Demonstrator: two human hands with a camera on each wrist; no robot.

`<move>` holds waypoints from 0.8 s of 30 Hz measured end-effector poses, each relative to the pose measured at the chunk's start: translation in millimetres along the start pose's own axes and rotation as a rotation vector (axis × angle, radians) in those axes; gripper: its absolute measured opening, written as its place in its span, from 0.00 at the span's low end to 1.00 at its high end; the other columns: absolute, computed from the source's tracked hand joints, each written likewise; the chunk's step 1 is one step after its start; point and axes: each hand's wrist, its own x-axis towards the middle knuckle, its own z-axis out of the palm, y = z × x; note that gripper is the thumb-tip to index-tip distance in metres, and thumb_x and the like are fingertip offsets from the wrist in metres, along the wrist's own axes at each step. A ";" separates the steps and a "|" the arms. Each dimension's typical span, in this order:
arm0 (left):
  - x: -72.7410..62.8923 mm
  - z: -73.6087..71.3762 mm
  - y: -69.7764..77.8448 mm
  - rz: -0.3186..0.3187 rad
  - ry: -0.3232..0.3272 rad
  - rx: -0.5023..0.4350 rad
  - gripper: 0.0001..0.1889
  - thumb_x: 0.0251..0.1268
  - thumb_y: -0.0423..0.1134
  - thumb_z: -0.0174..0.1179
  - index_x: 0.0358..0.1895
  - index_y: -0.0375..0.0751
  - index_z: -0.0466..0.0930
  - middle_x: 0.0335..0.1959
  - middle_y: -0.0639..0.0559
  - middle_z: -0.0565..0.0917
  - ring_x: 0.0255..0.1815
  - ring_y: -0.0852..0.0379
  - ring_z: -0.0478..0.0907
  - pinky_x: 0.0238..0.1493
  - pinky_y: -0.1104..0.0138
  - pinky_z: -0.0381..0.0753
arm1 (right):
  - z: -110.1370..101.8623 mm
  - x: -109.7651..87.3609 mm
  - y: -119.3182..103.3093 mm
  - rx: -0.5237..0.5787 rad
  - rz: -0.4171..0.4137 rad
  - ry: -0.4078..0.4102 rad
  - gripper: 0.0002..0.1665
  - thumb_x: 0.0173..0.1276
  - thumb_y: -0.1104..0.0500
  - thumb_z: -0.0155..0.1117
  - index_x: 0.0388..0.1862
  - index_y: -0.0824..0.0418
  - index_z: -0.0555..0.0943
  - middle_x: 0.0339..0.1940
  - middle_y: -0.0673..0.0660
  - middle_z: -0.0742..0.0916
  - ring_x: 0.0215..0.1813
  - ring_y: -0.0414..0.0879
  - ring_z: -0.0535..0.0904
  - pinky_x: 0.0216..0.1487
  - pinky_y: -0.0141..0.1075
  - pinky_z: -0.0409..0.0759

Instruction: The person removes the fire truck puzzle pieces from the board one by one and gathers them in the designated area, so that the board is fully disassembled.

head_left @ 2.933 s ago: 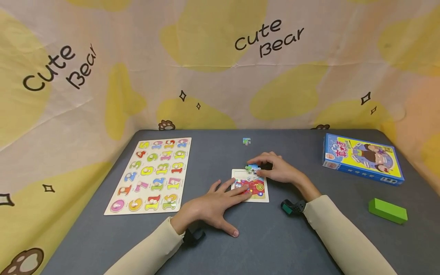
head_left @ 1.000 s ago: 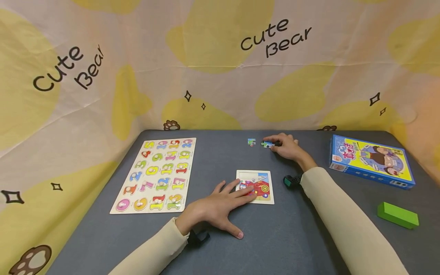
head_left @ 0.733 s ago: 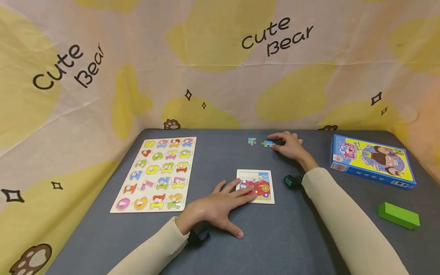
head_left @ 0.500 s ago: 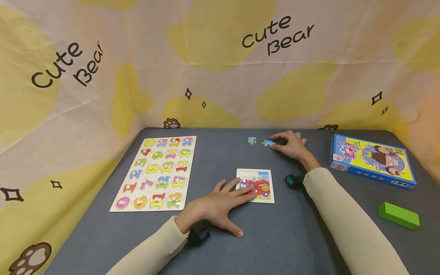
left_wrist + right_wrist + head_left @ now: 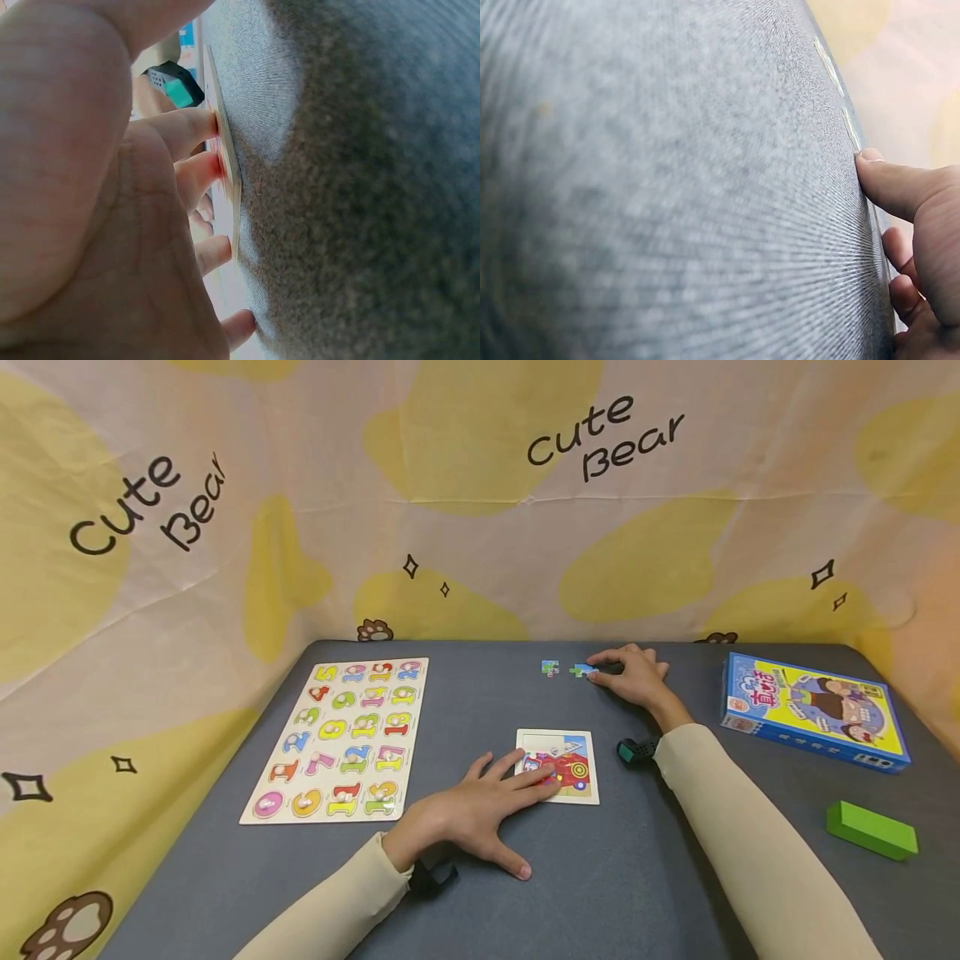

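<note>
My left hand (image 5: 476, 814) lies with fingers spread over a small wooden jigsaw board (image 5: 592, 793); in the left wrist view several fingertips press on the board (image 5: 225, 150). A red vehicle picture partly shows, and the board's upper left is a bare pale recess. At the far side of the table, my right hand (image 5: 633, 677) pinches the right edge of a blue and green jigsaw piece (image 5: 581, 670) between thumb and index finger. The right wrist view shows the thumb against the flat piece (image 5: 850, 129). Just left of it lies a second jigsaw piece (image 5: 550, 667).
A wooden number puzzle board (image 5: 315, 789) lies at the left. On the right are a blue and yellow box (image 5: 813, 710) and a green block (image 5: 872, 831). The grey table (image 5: 465, 693) ends at a patterned cloth (image 5: 465, 552) behind.
My right hand has carried the jigsaw piece from above the small board to the far table beside the other piece, then shifted it slightly left. My left hand has stayed on the board.
</note>
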 end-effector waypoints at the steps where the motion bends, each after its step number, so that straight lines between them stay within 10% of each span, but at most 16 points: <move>1: -0.2 0.1 0.0 0.000 0.002 0.002 0.56 0.53 0.66 0.72 0.83 0.66 0.47 0.85 0.64 0.47 0.87 0.47 0.32 0.80 0.38 0.35 | -0.1 0.4 -0.4 0.000 0.001 0.001 0.22 0.73 0.48 0.66 0.62 0.54 0.84 0.63 0.65 0.77 0.60 0.65 0.61 0.56 0.61 0.47; 24: 0.1 1.5 -1.0 -0.001 -0.001 0.001 0.57 0.52 0.67 0.72 0.83 0.66 0.47 0.85 0.65 0.45 0.87 0.48 0.31 0.81 0.38 0.35 | 1.2 6.3 2.8 -0.020 -0.011 0.000 0.24 0.73 0.46 0.65 0.63 0.53 0.83 0.59 0.65 0.78 0.55 0.62 0.62 0.53 0.59 0.49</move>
